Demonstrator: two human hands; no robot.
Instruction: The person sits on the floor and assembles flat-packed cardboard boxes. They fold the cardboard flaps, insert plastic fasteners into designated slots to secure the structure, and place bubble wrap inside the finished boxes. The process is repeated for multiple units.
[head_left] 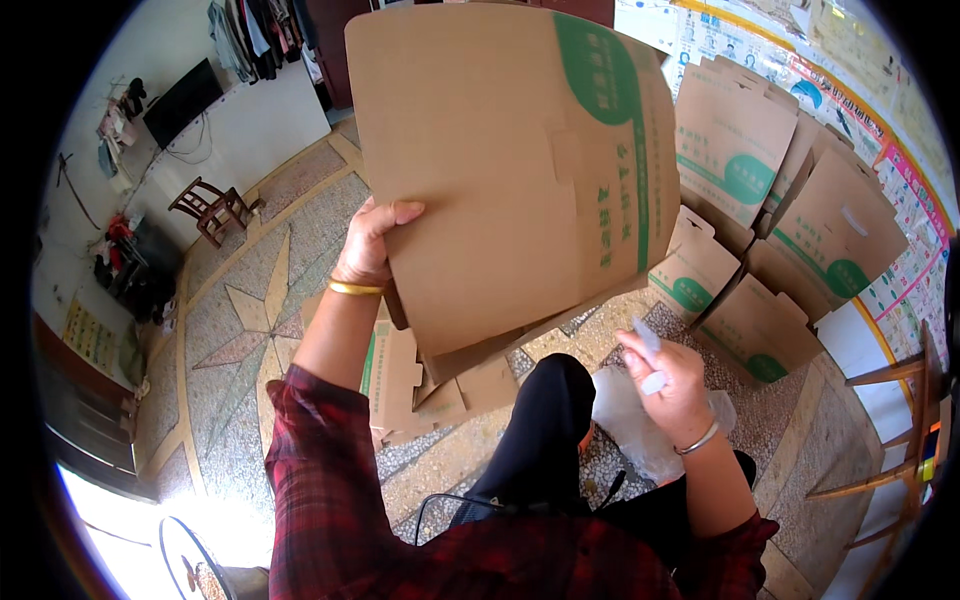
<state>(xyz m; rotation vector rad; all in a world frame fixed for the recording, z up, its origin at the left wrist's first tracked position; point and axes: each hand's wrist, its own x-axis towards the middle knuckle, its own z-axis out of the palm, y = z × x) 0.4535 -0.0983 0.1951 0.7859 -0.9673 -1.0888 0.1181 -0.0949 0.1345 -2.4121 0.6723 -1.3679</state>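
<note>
My left hand (368, 245) grips the left edge of a large brown cardboard carton (480, 180) with green printing, its thumb lying on the front face. The carton is tilted up before me, and its lower edge shows more than one layer of board. Lower and to the right, my right hand (676, 388) is closed on a small white plastic piece (648, 338), which sticks out above and below the fingers. The piece looks like a carton handle, though the fingers cover its middle. My right hand is apart from the carton.
Several similar cartons (735, 140) stand open at the right, by a poster-covered wall. A clear plastic bag (630, 420) lies by my knee, and more cardboard (480, 390) lies beneath the held carton. A small wooden chair (212, 208) stands far left; wooden furniture (905, 460) is at the right edge.
</note>
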